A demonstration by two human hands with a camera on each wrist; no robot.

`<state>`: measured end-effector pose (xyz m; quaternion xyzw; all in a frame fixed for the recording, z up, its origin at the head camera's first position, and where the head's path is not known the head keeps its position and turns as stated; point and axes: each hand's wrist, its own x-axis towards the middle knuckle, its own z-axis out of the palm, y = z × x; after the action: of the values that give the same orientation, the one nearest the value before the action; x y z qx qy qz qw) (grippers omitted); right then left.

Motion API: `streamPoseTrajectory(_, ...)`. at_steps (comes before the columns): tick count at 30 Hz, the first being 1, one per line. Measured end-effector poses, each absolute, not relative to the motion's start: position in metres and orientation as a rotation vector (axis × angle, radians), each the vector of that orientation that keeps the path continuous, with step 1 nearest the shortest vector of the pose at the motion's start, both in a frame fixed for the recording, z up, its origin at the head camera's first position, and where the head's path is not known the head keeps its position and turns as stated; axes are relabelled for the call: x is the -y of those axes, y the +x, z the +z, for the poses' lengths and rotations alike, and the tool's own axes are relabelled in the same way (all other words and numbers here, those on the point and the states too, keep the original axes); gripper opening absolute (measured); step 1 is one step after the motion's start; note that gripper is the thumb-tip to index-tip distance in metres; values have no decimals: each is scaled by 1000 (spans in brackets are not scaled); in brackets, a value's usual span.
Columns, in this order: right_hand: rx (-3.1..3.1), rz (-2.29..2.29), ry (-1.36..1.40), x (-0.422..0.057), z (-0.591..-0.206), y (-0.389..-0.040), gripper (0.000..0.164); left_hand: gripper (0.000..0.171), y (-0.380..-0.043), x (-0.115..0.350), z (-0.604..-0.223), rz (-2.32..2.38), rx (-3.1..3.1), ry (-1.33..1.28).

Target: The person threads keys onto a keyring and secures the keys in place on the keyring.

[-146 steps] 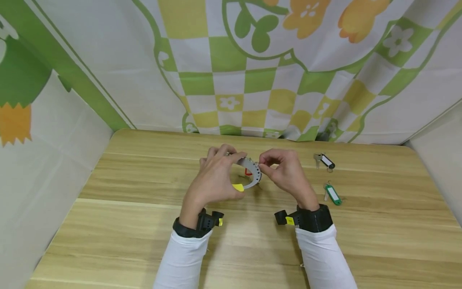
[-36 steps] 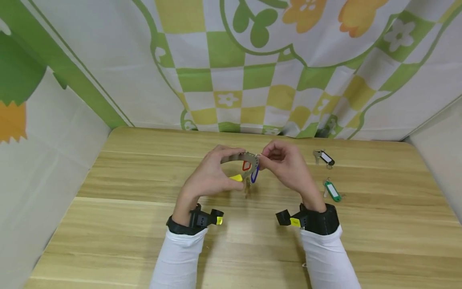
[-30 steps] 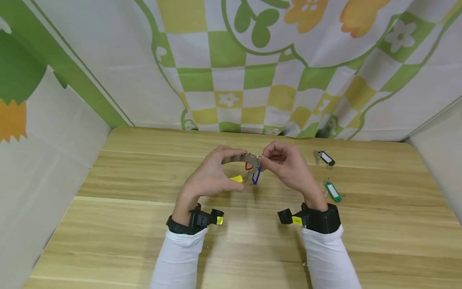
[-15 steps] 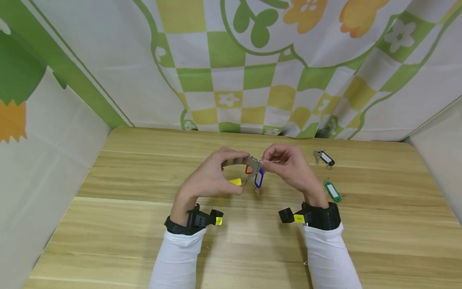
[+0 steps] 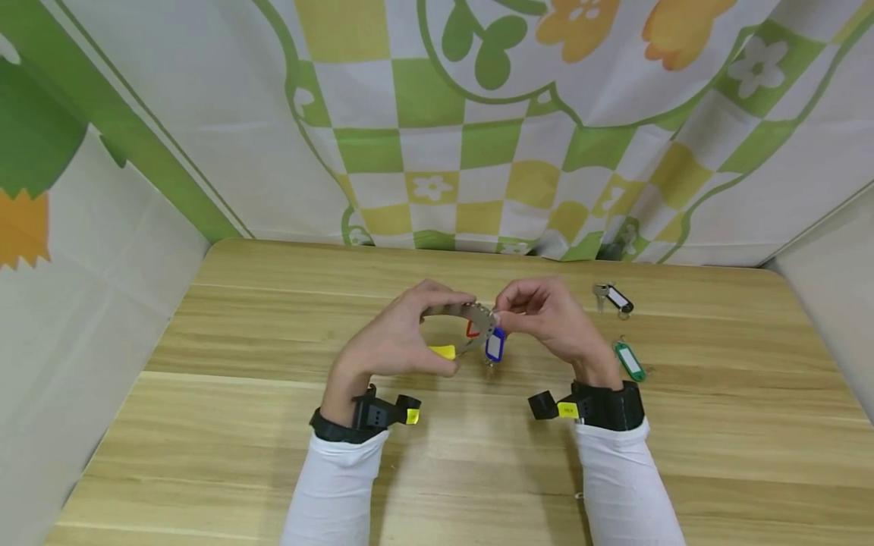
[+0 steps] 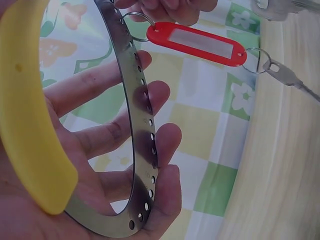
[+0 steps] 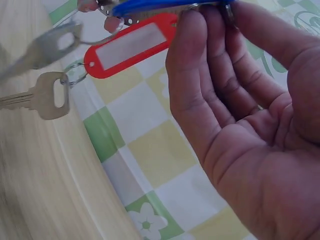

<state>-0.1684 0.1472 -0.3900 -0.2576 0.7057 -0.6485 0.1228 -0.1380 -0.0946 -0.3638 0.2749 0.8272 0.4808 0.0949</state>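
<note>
My left hand (image 5: 392, 334) grips a curved metal key holder (image 6: 137, 100) by its yellow handle (image 6: 35, 110) and perforated band, fingers curled round the band. From a split ring through the band hangs a red key tag (image 6: 200, 44) with a key (image 7: 52, 95). My right hand (image 5: 546, 318) is at the band's right end, thumb and fingertips pinching the split ring of a blue key tag (image 5: 495, 345). Another key (image 7: 42, 47) dangles, blurred, beside the red tag in the right wrist view. Whether the blue tag's ring passes through a hole is hidden by my fingertips.
On the wooden table (image 5: 239, 425) to the right lie a black key tag (image 5: 619, 299) with its key and a green key tag (image 5: 629, 361). A patterned curtain (image 5: 437, 152) hangs behind the table's far edge.
Both hands have lowered slightly over the last second. The blue tag, not visible in the oldest frame, has come into view and turned its white label toward the head camera.
</note>
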Motion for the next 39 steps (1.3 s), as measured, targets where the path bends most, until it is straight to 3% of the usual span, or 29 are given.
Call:
streamPoseTrajectory(19,-1710,-1906,-570,-146,-390,-172,16,74,-139,91,-364,1343,-2491,777)
streamPoseTrajectory(24,-1905,-1889,-520,-141,-385,-169,20,74,-137,91,-364,1320,-2567,704)
streamPoseTrajectory(39,-2638,-1717,-545,-127,-371,-158,7,88,-140,80,-365,1019,-3037,707)
